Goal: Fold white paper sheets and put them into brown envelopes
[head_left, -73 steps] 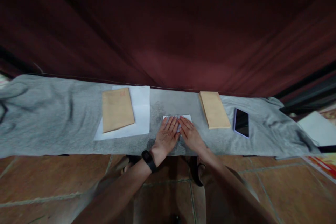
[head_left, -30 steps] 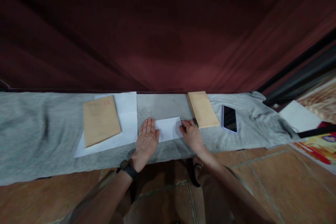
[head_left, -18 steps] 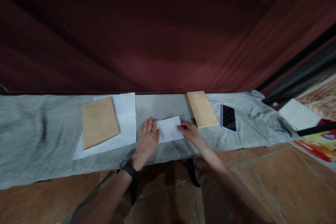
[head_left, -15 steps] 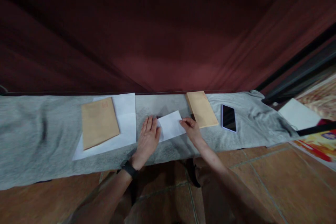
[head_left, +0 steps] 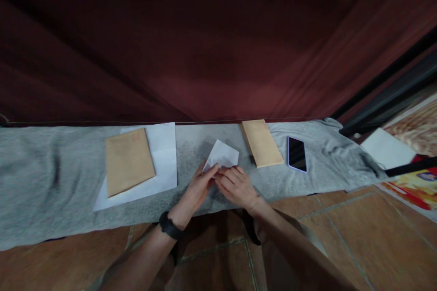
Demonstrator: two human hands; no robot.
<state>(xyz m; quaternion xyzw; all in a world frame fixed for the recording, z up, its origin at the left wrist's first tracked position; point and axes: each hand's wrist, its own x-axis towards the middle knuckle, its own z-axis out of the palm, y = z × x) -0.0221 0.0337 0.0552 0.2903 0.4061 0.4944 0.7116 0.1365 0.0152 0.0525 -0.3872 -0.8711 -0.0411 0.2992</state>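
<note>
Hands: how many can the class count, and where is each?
2: the left hand at the paper's near left side, the right hand at its near right edge. No others show.

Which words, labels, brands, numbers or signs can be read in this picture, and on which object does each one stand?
No text can be read.
Brown envelope at left: small reddish mark, too blurred to read.
Colourful print at lower right: blue patch, too blurred to read.
Phone: dark screen, no text visible.
Folded white paper: no writing visible.
</note>
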